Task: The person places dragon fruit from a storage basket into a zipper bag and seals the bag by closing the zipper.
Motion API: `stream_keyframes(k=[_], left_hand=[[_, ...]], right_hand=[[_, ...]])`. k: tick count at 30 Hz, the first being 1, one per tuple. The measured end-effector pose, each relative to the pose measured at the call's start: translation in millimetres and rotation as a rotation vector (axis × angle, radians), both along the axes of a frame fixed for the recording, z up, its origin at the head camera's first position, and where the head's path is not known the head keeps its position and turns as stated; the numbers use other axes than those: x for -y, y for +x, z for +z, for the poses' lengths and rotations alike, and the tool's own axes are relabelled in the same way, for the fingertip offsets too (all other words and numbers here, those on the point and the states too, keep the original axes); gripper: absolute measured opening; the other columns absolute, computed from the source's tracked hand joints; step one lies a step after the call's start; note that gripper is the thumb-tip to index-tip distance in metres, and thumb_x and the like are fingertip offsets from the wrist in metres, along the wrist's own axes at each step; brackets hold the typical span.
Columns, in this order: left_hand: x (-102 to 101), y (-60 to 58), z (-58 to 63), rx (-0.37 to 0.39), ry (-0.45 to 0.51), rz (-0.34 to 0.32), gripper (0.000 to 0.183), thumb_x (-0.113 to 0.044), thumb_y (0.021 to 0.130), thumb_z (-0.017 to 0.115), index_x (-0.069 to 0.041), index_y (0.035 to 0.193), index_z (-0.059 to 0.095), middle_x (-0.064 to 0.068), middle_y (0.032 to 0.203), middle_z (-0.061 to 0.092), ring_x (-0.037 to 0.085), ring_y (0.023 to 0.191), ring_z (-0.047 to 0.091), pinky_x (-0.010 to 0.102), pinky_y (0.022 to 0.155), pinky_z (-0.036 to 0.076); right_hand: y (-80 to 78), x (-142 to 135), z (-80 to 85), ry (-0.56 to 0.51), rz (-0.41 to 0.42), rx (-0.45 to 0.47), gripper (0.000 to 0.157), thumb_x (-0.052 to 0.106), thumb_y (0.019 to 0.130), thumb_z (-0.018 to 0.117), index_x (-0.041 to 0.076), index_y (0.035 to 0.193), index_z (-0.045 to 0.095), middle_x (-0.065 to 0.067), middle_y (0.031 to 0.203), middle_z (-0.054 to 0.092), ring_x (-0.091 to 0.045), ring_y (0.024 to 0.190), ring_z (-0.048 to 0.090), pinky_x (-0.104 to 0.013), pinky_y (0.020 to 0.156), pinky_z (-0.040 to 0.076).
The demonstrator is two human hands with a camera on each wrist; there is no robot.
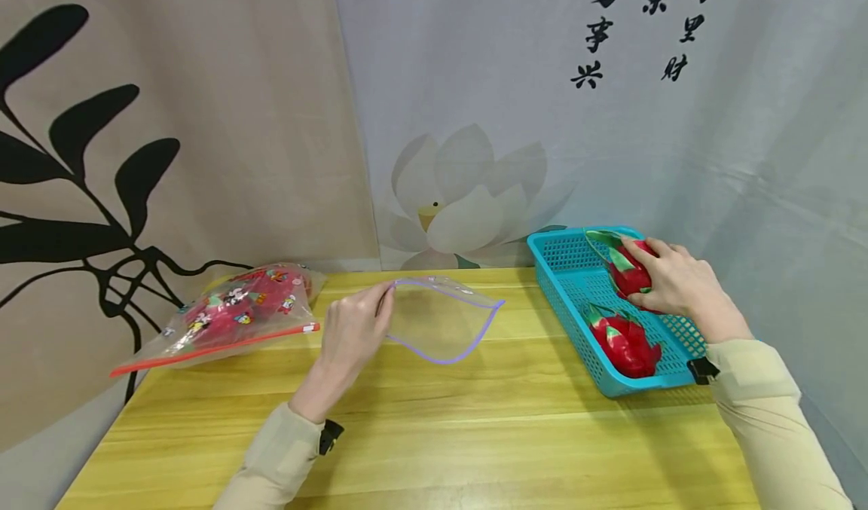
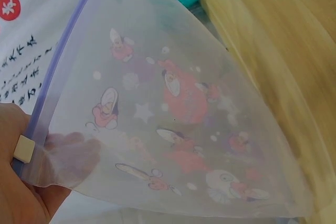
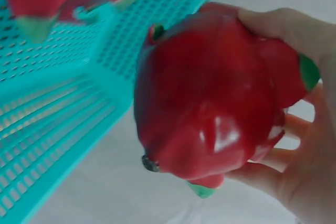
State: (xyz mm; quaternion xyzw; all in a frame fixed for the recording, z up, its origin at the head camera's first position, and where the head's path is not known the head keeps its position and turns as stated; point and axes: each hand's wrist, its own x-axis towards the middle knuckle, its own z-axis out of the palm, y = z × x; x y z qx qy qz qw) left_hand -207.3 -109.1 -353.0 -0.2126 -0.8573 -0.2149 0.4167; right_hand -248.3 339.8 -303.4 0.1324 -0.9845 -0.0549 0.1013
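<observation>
With thumb and fingers, my left hand [image 1: 353,329] pinches a clear zip bag [image 1: 441,333] at one corner of its purple-edged opening. In the left wrist view the bag [image 2: 178,114] spreads out flat, printed with cartoon figures, and a pale slider [image 2: 24,149] sits beside the hand. My right hand [image 1: 685,288] grips a red dragon fruit [image 1: 624,275] with green tips, fingers and thumb around it. That dragon fruit [image 3: 210,98] is held at the turquoise basket [image 1: 566,322]. A second dragon fruit [image 1: 627,348] lies in the near part of the basket.
A filled clear bag [image 1: 244,306] with a red zip strip [image 1: 217,349] lies at the table's back left. The wooden table [image 1: 475,435] meets a fabric backdrop [image 1: 461,80] printed with leaves, a lotus and characters. Another curtain [image 1: 800,216] hangs close to the right of the basket.
</observation>
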Motion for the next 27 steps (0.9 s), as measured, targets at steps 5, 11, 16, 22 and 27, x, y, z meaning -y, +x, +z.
stream_keyframes(k=[5, 11, 16, 22, 27], left_hand=[[1, -0.2, 0.5, -0.003, 0.001, 0.003, 0.016, -0.008, 0.086, 0.058, 0.001, 0.088, 0.071, 0.000, 0.048, 0.054, -0.001, 0.039, 0.022, 0.012, 0.035, 0.017], [2, -0.8, 1.2, 0.002, 0.007, 0.002, 0.017, -0.008, 0.087, 0.056, 0.002, 0.088, 0.071, 0.001, 0.049, 0.056, -0.001, 0.038, 0.024, 0.012, 0.035, 0.019], [2, -2.1, 1.2, 0.011, 0.009, 0.003, 0.017, -0.008, 0.088, 0.056, 0.002, 0.088, 0.070, 0.002, 0.050, 0.057, -0.001, 0.037, 0.024, 0.013, 0.034, 0.019], [1, -3.6, 1.2, 0.010, 0.013, 0.015, 0.017, -0.008, 0.088, 0.056, 0.001, 0.087, 0.071, 0.006, 0.055, 0.063, 0.000, 0.037, 0.027, 0.013, 0.034, 0.022], [2, -5.0, 1.4, 0.016, 0.017, 0.025, 0.018, -0.008, 0.088, 0.055, 0.001, 0.086, 0.071, 0.007, 0.057, 0.064, 0.001, 0.037, 0.029, 0.014, 0.034, 0.022]], right_hand=[[8.7, 22, 5.1, 0.001, 0.086, -0.140, 0.091, 0.033, 0.067, 0.076, 0.015, 0.143, 0.028, -0.024, 0.133, 0.038, -0.048, 0.115, 0.036, -0.055, 0.054, 0.050], [16.8, 48, 8.5, -0.004, 0.183, -0.268, 0.089, 0.030, 0.063, 0.079, 0.017, 0.140, 0.036, -0.018, 0.133, 0.041, -0.043, 0.118, 0.037, -0.052, 0.048, 0.050], [24.1, 65, 9.0, -0.009, 0.275, -0.347, 0.089, 0.029, 0.061, 0.080, 0.018, 0.138, 0.038, -0.016, 0.135, 0.042, -0.040, 0.120, 0.038, -0.049, 0.047, 0.051], [34.1, 84, 10.3, -0.017, 0.419, -0.465, 0.086, 0.028, 0.059, 0.079, 0.017, 0.136, 0.042, -0.017, 0.132, 0.045, -0.039, 0.118, 0.042, -0.049, 0.049, 0.052], [46.3, 102, 14.6, -0.015, 0.524, -0.543, 0.082, 0.028, 0.057, 0.078, 0.015, 0.133, 0.047, -0.017, 0.130, 0.049, -0.039, 0.117, 0.045, -0.045, 0.044, 0.051]])
